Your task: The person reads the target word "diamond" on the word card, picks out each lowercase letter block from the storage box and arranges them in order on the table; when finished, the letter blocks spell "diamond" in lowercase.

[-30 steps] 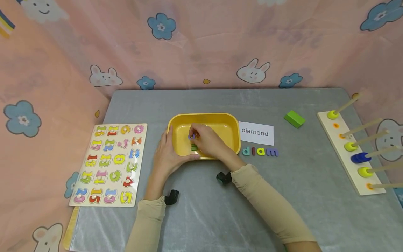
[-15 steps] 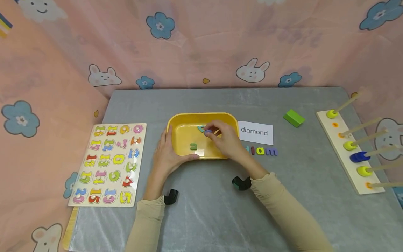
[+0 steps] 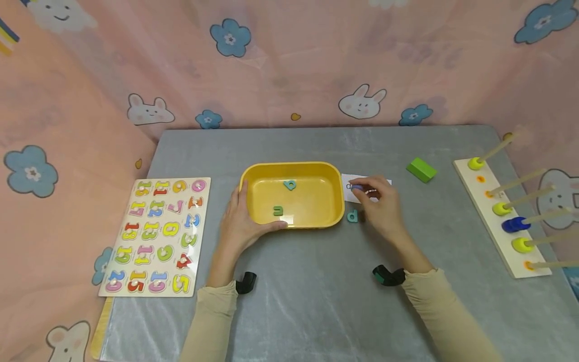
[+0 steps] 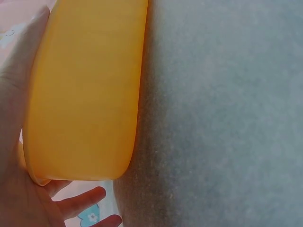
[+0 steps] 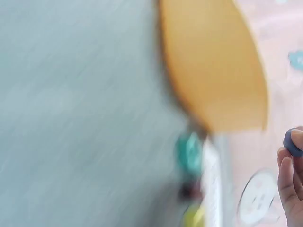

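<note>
Showing letters (image 3: 278, 207) inside tray (image 3: 316, 198), head view only

Beneath the right grip (image 3: 382, 206) spreads a table (image 3: 307, 311) covered in grey, faintly sheened cloth. Beyond the grip hangs pink fabric (image 3: 289, 65), creased, printed with blue flowers (image 3: 230, 37) and white rabbits (image 3: 362, 103). Left of the left grip (image 3: 244, 218), more pink fabric borders a pale wooden strip (image 3: 102, 327) along the table's side.
</note>
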A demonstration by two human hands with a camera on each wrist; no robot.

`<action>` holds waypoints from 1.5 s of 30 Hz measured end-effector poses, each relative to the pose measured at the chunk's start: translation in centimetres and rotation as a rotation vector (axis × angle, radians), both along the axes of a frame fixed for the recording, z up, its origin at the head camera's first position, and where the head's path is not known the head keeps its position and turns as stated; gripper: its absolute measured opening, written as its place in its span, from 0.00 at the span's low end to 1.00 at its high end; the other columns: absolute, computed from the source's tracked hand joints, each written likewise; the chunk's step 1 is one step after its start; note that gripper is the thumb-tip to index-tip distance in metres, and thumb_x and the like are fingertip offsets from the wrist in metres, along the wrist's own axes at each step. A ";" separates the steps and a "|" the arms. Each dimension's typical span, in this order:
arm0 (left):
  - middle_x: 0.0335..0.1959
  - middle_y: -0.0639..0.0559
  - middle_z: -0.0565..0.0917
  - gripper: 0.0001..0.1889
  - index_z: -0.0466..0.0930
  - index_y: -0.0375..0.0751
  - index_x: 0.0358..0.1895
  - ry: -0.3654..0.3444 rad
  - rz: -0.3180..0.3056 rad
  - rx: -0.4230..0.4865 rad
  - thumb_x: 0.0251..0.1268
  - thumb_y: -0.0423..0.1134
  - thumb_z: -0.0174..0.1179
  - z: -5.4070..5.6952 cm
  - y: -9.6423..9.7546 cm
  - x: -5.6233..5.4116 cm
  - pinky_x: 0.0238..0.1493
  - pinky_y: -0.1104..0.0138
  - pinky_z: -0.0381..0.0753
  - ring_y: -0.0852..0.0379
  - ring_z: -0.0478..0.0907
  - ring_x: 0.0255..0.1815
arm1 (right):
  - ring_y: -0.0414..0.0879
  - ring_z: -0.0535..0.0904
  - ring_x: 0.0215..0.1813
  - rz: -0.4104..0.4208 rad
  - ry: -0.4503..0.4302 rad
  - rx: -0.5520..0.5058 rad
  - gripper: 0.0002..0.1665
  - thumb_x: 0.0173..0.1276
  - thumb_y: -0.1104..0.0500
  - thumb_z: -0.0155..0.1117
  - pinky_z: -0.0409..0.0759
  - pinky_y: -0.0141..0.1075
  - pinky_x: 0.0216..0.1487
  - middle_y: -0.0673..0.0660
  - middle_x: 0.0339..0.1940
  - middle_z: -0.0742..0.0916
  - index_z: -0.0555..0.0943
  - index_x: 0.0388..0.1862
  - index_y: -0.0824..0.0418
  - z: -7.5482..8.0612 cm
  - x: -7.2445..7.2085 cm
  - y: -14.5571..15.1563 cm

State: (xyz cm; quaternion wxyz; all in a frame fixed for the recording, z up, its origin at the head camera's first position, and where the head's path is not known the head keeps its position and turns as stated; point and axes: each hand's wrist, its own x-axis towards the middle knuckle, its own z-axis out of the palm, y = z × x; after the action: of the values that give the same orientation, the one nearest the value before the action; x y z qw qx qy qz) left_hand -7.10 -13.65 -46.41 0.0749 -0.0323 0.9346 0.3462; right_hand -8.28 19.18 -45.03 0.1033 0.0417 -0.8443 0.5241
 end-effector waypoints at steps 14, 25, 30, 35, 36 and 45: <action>0.88 0.46 0.51 0.80 0.38 0.54 0.89 0.002 -0.004 -0.006 0.34 0.74 0.82 -0.1 0.2 -0.2 0.78 0.37 0.64 0.39 0.59 0.83 | 0.26 0.73 0.35 -0.205 -0.181 0.238 0.10 0.70 0.64 0.75 0.69 0.20 0.35 0.65 0.38 0.89 0.89 0.46 0.68 -2.3 2.5 8.7; 0.88 0.46 0.50 0.80 0.37 0.54 0.89 0.005 -0.001 -0.004 0.35 0.74 0.82 -0.1 0.0 -0.1 0.80 0.38 0.62 0.39 0.57 0.85 | 0.24 0.73 0.28 -0.230 -0.313 0.322 0.13 0.69 0.62 0.76 0.70 0.21 0.29 0.66 0.35 0.91 0.89 0.47 0.71 -2.2 3.1 10.7; 0.88 0.46 0.50 0.79 0.38 0.55 0.89 0.003 0.002 -0.005 0.35 0.74 0.82 0.0 0.0 -0.1 0.79 0.37 0.63 0.39 0.58 0.84 | 0.25 0.72 0.26 -0.233 -0.348 0.344 0.13 0.69 0.61 0.76 0.70 0.23 0.27 0.62 0.33 0.92 0.90 0.46 0.71 -2.1 3.3 10.9; 0.88 0.46 0.50 0.79 0.37 0.55 0.89 -0.003 0.005 0.002 0.36 0.73 0.81 0.2 0.0 0.0 0.80 0.36 0.62 0.39 0.57 0.84 | 0.28 0.71 0.26 -0.217 -0.331 0.395 0.12 0.69 0.61 0.75 0.69 0.26 0.26 0.65 0.34 0.92 0.91 0.45 0.70 -2.1 3.3 10.9; 0.88 0.46 0.50 0.79 0.37 0.55 0.89 -0.004 0.005 0.004 0.36 0.73 0.81 0.2 0.0 0.0 0.80 0.36 0.62 0.39 0.57 0.84 | 0.28 0.71 0.26 -0.217 -0.325 0.401 0.12 0.69 0.61 0.75 0.68 0.27 0.26 0.65 0.34 0.91 0.91 0.45 0.70 -2.1 3.3 10.8; 0.88 0.46 0.50 0.79 0.37 0.57 0.89 0.000 0.004 -0.002 0.35 0.74 0.81 0.0 0.0 0.0 0.79 0.36 0.62 0.39 0.57 0.85 | 0.28 0.70 0.26 -0.226 -0.290 0.416 0.11 0.66 0.63 0.78 0.67 0.25 0.28 0.66 0.33 0.91 0.91 0.43 0.70 -2.1 3.4 10.7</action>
State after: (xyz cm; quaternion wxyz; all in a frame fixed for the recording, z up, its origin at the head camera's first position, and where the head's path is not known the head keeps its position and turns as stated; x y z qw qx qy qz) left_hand -7.12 -13.66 -46.45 0.0742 -0.0342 0.9349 0.3454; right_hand -4.84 29.84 -47.11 0.0283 -0.1079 -0.9390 0.3253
